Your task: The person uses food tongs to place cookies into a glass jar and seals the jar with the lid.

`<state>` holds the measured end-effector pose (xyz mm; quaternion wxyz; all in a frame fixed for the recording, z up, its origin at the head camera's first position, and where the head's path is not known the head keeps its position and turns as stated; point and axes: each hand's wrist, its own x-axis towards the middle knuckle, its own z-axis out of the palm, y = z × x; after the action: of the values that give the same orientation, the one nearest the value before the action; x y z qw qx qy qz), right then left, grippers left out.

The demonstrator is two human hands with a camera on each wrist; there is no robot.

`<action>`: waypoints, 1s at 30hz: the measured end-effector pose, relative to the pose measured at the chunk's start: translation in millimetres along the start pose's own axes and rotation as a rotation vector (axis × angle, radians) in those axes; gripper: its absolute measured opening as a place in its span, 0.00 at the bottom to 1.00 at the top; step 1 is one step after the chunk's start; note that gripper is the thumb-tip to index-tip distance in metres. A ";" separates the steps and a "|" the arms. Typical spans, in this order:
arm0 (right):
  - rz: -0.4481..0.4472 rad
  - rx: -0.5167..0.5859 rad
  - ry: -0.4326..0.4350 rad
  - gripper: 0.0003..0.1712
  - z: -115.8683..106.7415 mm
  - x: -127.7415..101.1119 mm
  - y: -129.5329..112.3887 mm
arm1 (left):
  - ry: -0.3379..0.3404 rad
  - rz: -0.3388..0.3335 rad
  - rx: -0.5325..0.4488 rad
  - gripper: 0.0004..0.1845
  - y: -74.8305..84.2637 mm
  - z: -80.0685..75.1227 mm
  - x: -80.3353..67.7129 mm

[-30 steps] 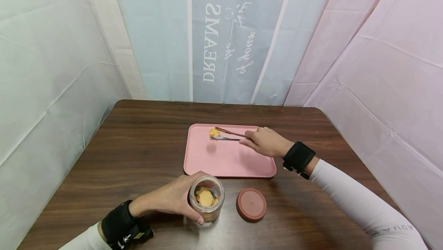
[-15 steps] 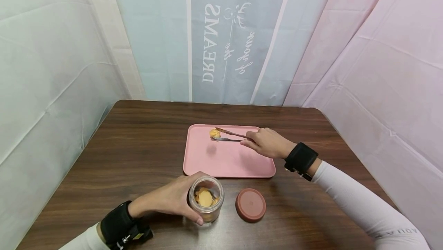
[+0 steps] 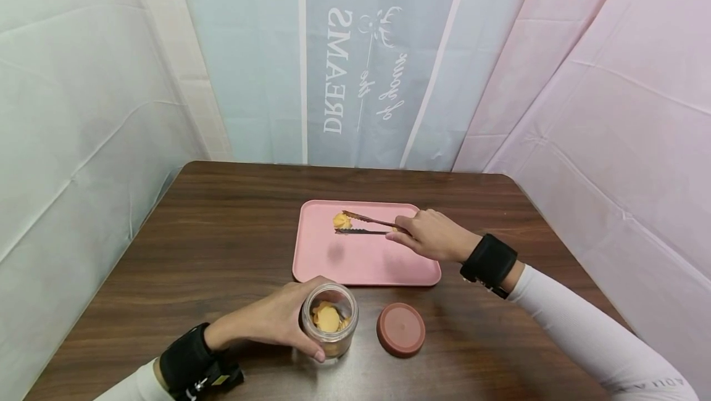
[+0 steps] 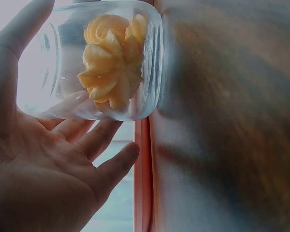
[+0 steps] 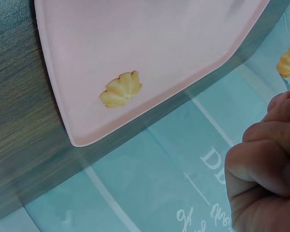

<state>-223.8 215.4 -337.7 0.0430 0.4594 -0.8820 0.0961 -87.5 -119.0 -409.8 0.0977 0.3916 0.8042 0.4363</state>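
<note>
In the head view my left hand [image 3: 289, 318] curls round an open glass jar [image 3: 345, 345], which stands upright on the table. Piped, ridged cookies [image 4: 111, 70] lie inside it. My right hand [image 3: 436, 235] grips metal tongs [image 3: 369, 220] above the pink tray [image 3: 319, 259]. A piped yellow cookie [image 3: 341, 221] sits at the tong tips, apart from the tray and casting a shadow on it. Another cookie [image 5: 121, 90] lies on the tray in the right wrist view. Most of that one is hidden by my right hand in the head view.
A reddish-brown jar lid [image 3: 401, 329] lies on the dark wood table [image 3: 233, 247], right of the jar. Fabric curtains [image 3: 250, 68] hang behind the table and along both sides.
My right hand, with the tongs and cookie, has come slightly nearer. A sliver of the cookie on the tray now shows by the fingers. The left hand and jar stay in place.
</note>
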 end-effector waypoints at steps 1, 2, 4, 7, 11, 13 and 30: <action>-0.004 -0.002 0.001 0.20 -0.6 -0.5 -0.9 | 0.001 0.005 0.004 0.45 -0.1 0.0 0.0; -0.007 -0.006 0.004 0.20 -1.2 -1.0 -1.6 | 0.002 0.007 0.004 0.45 -0.2 -0.1 -0.1; -0.017 -0.011 0.008 0.20 -1.7 -1.8 -2.7 | 0.003 0.007 0.004 0.45 -0.1 -0.4 -0.2; -0.027 -0.019 0.012 0.20 -2.5 -2.8 -4.3 | 0.003 0.000 -0.003 0.46 0.4 -1.0 -0.5; -0.039 -0.021 0.012 0.19 -4.8 -4.8 -7.4 | 0.002 -0.006 -0.007 0.45 1.0 -0.8 -0.6; -0.044 -0.022 0.017 0.19 -6.6 -6.0 -9.2 | 0.001 -0.002 -0.009 0.45 1.1 -0.3 -0.4; -0.125 0.000 0.068 0.20 -25.6 -16.7 -22.0 | 0.004 0.020 -0.015 0.45 1.4 0.9 1.5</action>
<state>-196.6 221.8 -312.6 0.0788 0.5100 -0.8497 0.1086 -87.3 -117.0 -409.0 0.0947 0.3980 0.7971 0.4441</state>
